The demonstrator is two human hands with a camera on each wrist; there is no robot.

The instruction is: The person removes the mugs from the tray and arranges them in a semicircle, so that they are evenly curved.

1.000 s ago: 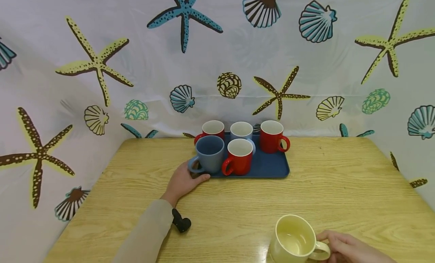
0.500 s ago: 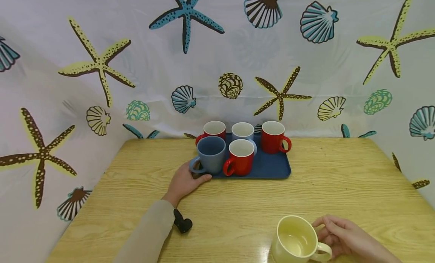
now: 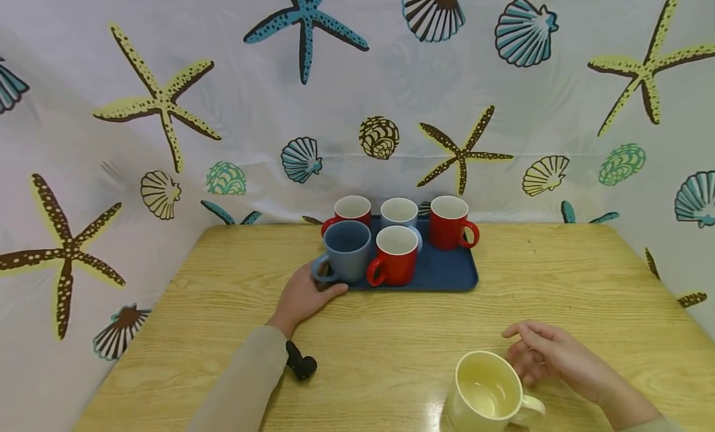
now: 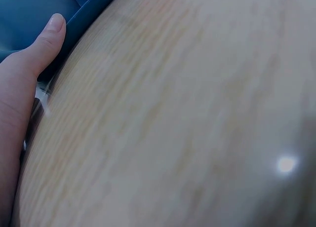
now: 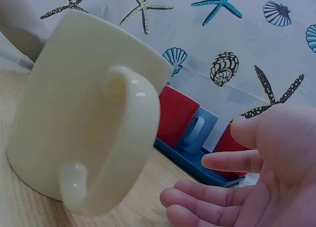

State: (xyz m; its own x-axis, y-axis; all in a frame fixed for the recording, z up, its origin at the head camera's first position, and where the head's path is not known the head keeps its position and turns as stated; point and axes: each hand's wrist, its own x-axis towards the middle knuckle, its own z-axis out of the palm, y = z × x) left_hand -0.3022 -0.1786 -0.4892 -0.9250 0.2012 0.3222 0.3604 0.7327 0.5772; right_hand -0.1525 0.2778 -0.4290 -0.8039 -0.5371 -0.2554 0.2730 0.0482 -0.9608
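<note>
My left hand [image 3: 301, 300] holds the dark blue tray [image 3: 447, 272] at its front left corner. In the left wrist view the thumb [image 4: 48, 39] lies along the tray's rim, while the other fingers are hidden. Just above that hand stands a blue-grey mug [image 3: 347, 261] on the tray, its handle pointing left. A pale yellow mug [image 3: 469, 398] stands upright near the front of the table, handle to the right. Beyond its handle is my right hand [image 3: 550, 357], apart from the mug, fingers loosely bent and holding nothing.
On the tray with the blue-grey mug are a red mug [image 3: 398, 261] in front, and behind it a red mug [image 3: 353, 210], a light blue mug [image 3: 399, 212] and another red mug [image 3: 447, 227]. A shell-and-starfish curtain [image 3: 251, 115] hangs behind the wooden table [image 3: 391, 339].
My right hand has let go of the yellow mug's handle and moved up and away toward the back of the table. The left hand stays at the tray corner.
</note>
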